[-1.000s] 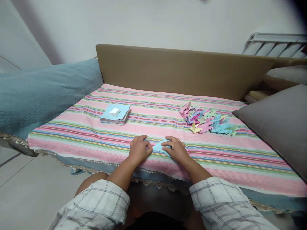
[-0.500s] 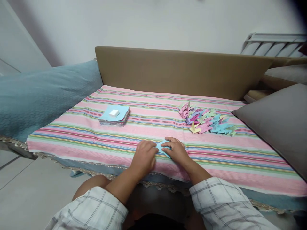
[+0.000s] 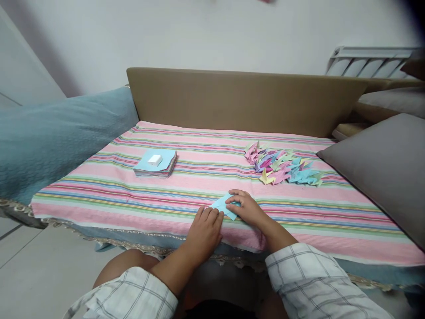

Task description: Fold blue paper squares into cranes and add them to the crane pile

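Note:
A folded piece of light blue origami paper (image 3: 222,204) lies on the striped cloth in front of me, tapering to a point on its left. My right hand (image 3: 248,209) grips its right part, fingers bent over the paper and covering some of the folds. My left hand (image 3: 205,229) lies palm down at the paper's near left edge, its fingers flat and close together, the tips touching the paper. Beyond my right hand is a pile of folded paper cranes (image 3: 282,167) in pink, purple, yellow, green and blue.
To the left stands a stack of square paper (image 3: 169,166) with a small white block (image 3: 155,160) on top. The pink striped cloth (image 3: 99,190) covers the seat. A brown backrest (image 3: 232,102), a blue-covered armrest (image 3: 66,128) and a grey cushion (image 3: 381,164) border it.
My left hand has drawn back toward me and flattened, uncovering more of the paper's left point. My right hand keeps nearly the same place on the paper. The view has shifted slightly.

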`<state>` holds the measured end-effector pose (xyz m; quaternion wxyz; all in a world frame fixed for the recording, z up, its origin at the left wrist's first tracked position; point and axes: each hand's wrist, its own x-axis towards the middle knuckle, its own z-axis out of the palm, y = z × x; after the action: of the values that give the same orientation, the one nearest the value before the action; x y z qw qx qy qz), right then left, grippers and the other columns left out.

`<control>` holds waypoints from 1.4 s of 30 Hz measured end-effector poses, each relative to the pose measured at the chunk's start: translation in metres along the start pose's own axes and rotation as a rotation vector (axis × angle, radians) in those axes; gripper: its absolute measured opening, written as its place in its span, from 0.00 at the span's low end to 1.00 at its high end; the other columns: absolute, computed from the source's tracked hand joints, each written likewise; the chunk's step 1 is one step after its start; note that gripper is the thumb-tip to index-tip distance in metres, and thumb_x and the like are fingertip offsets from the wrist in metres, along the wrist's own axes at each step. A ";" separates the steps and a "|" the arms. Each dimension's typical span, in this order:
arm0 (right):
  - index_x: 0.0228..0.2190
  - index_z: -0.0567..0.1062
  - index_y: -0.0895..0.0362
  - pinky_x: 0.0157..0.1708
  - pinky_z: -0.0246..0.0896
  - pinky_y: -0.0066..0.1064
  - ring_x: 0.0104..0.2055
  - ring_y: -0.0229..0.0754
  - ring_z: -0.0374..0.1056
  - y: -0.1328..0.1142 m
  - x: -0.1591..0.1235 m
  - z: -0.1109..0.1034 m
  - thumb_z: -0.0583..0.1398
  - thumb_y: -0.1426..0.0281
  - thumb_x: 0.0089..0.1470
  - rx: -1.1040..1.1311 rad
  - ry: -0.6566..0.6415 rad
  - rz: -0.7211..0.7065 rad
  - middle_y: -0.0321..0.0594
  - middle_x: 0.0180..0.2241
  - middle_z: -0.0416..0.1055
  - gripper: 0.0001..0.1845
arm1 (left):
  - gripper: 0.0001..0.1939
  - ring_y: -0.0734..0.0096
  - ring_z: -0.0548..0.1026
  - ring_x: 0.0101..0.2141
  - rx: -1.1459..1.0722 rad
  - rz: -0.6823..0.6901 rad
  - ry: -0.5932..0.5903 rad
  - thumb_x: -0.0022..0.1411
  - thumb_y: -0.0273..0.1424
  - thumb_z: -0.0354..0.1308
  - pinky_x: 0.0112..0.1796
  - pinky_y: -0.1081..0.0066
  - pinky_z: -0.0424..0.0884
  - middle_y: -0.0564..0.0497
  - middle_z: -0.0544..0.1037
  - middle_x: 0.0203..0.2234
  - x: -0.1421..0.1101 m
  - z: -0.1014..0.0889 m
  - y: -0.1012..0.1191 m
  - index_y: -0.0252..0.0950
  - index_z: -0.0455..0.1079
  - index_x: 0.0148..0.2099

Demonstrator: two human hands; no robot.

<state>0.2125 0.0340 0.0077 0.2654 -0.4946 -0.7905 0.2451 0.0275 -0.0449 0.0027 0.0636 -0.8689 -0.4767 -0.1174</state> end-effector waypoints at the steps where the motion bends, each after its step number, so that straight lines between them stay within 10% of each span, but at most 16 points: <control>1: 0.32 0.78 0.53 0.54 0.50 0.40 0.54 0.46 0.59 0.003 0.000 -0.003 0.60 0.65 0.49 0.017 0.000 -0.007 0.43 0.50 0.65 0.09 | 0.29 0.55 0.62 0.51 0.002 0.000 -0.002 0.54 0.33 0.56 0.56 0.52 0.49 0.44 0.67 0.49 0.000 0.000 0.000 0.35 0.57 0.58; 36: 0.22 0.70 0.56 0.46 0.56 0.35 0.44 0.44 0.64 0.024 -0.003 -0.030 0.60 0.74 0.42 -0.079 0.055 0.059 0.40 0.35 0.71 0.02 | 0.31 0.51 0.60 0.52 0.020 -0.044 -0.006 0.51 0.35 0.58 0.53 0.48 0.51 0.48 0.58 0.60 0.003 -0.004 0.005 0.42 0.58 0.58; 42: 0.27 0.70 0.55 0.42 0.58 0.32 0.39 0.42 0.64 0.022 -0.006 -0.035 0.51 0.80 0.38 -0.104 0.200 0.075 0.38 0.33 0.68 0.13 | 0.31 0.52 0.61 0.51 0.017 -0.044 -0.003 0.51 0.35 0.58 0.52 0.48 0.52 0.47 0.58 0.60 0.003 -0.003 0.004 0.43 0.58 0.58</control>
<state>0.2519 0.0416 0.0178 0.3075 -0.5591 -0.7525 0.1630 0.0321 -0.0459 0.0065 0.0676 -0.8578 -0.4966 -0.1137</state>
